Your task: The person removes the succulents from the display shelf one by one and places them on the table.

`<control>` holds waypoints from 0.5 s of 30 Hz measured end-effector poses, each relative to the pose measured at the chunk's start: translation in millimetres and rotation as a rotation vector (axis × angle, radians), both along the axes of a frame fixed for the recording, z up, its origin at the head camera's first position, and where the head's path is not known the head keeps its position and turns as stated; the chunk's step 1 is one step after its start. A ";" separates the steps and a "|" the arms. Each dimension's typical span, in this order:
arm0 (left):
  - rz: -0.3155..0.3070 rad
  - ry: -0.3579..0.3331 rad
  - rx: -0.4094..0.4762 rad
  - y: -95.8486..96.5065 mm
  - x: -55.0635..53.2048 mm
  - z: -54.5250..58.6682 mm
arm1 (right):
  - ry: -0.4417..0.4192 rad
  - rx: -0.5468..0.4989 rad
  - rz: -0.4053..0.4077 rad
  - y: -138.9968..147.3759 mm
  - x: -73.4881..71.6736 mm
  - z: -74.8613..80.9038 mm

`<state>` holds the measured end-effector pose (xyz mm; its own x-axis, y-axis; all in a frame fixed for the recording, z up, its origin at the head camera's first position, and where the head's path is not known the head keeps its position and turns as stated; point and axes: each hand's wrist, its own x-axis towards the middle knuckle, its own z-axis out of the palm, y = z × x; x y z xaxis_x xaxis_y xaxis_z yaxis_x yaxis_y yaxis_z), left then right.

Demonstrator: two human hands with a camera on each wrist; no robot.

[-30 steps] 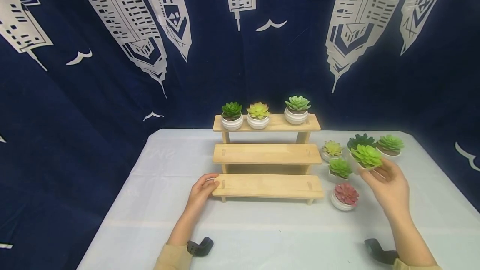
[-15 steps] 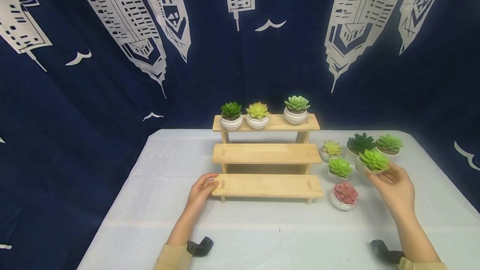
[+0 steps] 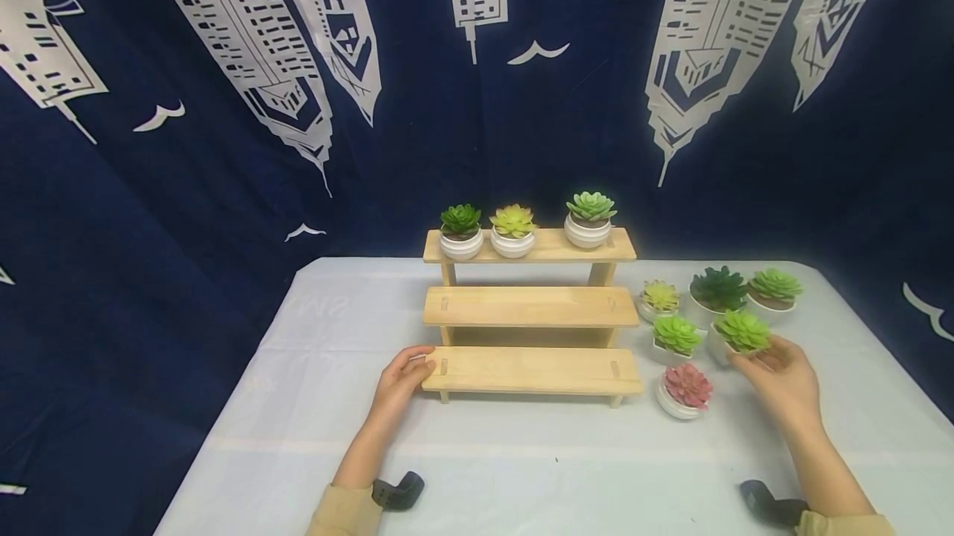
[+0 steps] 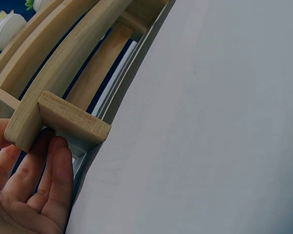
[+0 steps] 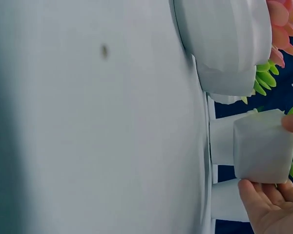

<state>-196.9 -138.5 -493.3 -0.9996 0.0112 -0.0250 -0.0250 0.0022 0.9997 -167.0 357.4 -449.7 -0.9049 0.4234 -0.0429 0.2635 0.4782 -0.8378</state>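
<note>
My left hand (image 3: 402, 383) grips the left end of the bottom tier of a wooden three-tier stand (image 3: 532, 369). In the left wrist view, the thumb is at the outer side of the board (image 4: 27, 131) and the fingers curl beneath it. At the right of the table, my right hand (image 3: 786, 383) pinches a bright green potted succulent (image 3: 743, 332). Its square white pot (image 5: 263, 146) lies between thumb and fingers in the right wrist view. Whether the pot's base touches the table cannot be told.
Several potted succulents stand right of the stand: a yellow-green one (image 3: 659, 297), a dark green one (image 3: 718, 289), a light green one (image 3: 775, 286), a bright green one (image 3: 676, 335) and a pink one (image 3: 686, 388). The top tier (image 3: 551, 246) bears three more. A dark curtain (image 3: 477, 147) hangs behind.
My right hand has moved rightward with the bright green succulent, then down a little in the head view, beside the other pots. My left hand has stayed on the stand.
</note>
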 end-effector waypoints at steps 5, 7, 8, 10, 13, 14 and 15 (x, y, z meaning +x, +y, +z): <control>0.001 -0.012 0.008 0.3 0.4 1.3 | -0.025 0.010 0.041 3.6 -2.1 -4.4; -0.002 -0.023 0.013 0.3 1.3 3.9 | -0.033 0.018 0.057 4.7 -2.8 -6.0; -0.005 -0.027 0.013 0.4 2.1 6.0 | -0.036 0.026 0.063 5.3 -3.2 -7.0; -0.012 -0.032 0.012 1.0 4.6 11.8 | -0.027 0.048 0.076 6.4 -3.9 -8.6; -0.020 -0.026 0.005 2.2 8.3 20.7 | -0.001 0.085 0.101 8.0 -5.0 -10.8; -0.023 -0.021 0.005 2.8 9.4 23.1 | 0.000 0.088 0.111 8.4 -5.3 -11.2; -0.022 -0.022 0.006 2.7 9.1 23.0 | 0.003 0.087 0.121 8.7 -5.7 -11.6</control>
